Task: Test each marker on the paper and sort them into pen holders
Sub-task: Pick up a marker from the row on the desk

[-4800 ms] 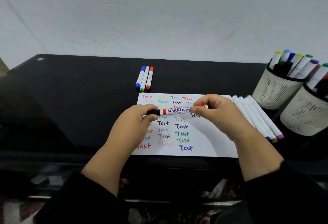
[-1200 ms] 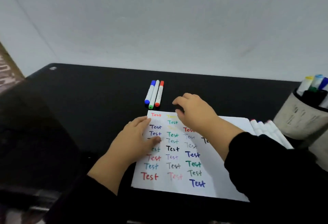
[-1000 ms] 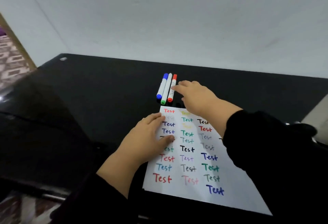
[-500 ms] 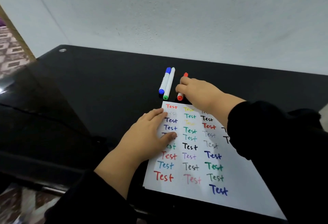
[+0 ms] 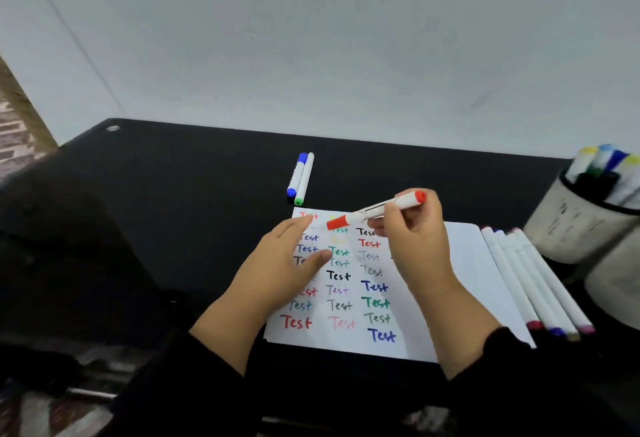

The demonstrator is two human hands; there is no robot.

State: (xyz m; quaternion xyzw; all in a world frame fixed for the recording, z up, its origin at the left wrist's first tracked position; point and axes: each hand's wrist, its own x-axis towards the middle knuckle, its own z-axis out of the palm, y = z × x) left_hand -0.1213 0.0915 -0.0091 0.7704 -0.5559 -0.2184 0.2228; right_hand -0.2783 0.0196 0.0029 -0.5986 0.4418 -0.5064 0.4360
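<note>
Lifted from its place beside the two other pens on the desk, the red marker is now held above the top edge of the paper, where half a second ago it still lay on the dark surface under the reaching fingers. Right hand: fingers and thumb curled round the white barrel near its middle, gripping it; the marker is tilted, its red cap low and to the left over the top rows of writing, its red end raised to the right. The cap is on. Left hand: fingers straight and flat, pressing on the left part of the paper, as in the earlier views, and covering part of the first column of words. The paper bears three columns of the word "Test" in red, blue, green, black, purple and pink. Blue marker and green marker: lying side by side, touching, on the black desk just beyond the paper's far edge. A row of white markers lies along the paper's right edge, coloured tips toward the person. Two pale pen holders stand at far right, the farther one filled with markers; the nearer one is cut off by the frame.
</note>
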